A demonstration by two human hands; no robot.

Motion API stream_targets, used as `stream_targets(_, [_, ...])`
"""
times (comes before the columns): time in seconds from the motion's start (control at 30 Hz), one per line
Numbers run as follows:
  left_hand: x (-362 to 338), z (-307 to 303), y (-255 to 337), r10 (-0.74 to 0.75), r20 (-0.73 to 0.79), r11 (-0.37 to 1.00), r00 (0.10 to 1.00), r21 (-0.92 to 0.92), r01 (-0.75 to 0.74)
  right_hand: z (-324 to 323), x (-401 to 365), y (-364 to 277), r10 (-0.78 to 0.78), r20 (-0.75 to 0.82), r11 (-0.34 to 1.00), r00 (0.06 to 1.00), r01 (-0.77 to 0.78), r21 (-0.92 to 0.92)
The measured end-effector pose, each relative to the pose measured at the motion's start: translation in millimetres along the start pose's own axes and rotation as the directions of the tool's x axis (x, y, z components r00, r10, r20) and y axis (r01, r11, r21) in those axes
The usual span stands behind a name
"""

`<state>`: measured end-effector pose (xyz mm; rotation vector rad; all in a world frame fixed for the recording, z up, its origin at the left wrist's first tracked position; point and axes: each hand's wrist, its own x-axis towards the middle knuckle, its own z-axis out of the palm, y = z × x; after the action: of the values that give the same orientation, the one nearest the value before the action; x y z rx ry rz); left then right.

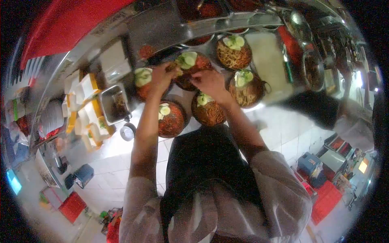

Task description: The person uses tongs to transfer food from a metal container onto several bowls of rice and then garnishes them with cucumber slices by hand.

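Observation:
Several dark round bowls of reddish-brown food stand grouped on the counter. Over the middle bowl (203,62), topped with pale green slices, both my hands meet from either side. My left hand (163,77) has its fingers curled together at the bowl's left edge; what they pinch is too small to make out. My right hand (210,83) reaches the bowl's near right side, fingers bent and closed, their contents hidden. Nearer me are a bowl with sliced egg (173,123) and another bowl (210,115). My left forearm partly covers the left bowl (142,77).
Two more garnished bowls, a far one (234,56) and a nearer one (245,95), stand to the right beside a white board (267,60). Leftward are a metal container (114,104) and open takeaway boxes (87,101). Another person's arm (352,131) is at the right.

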<state>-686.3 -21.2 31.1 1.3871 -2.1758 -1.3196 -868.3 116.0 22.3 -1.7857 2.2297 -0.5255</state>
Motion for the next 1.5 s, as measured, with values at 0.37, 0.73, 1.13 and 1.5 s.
stream_targets(0.37, [4.4, 17.0, -3.5, 0.006, 0.231, 0.998, 0.973, 0.055, -0.019, 35.0, 19.1, 9.9, 0.125, -0.096, 0.88, 0.988, -0.066, 0.47])
stream_targets(0.73, [1.0, -1.2, -1.8, 0.039, -0.18, 0.997, 0.983, 0.076, -0.025, 4.9, 2.7, 5.5, 0.213, 0.051, 0.975, 0.976, -0.216, 0.06])
stream_targets(1.13, [-7.2, 8.0, 30.9, -0.098, 0.162, 0.982, 0.982, -0.146, 0.122, 9.2, 23.1, 8.1, 0.2, 0.263, 0.864, 0.944, -0.296, 0.408])
stream_targets(1.5, [-1.3, 3.3, 5.0, -0.093, -0.004, 0.995, 0.996, -0.044, 0.093, 13.9, 16.5, 24.4, -0.014, 0.071, 0.998, 0.997, 0.01, 0.056])
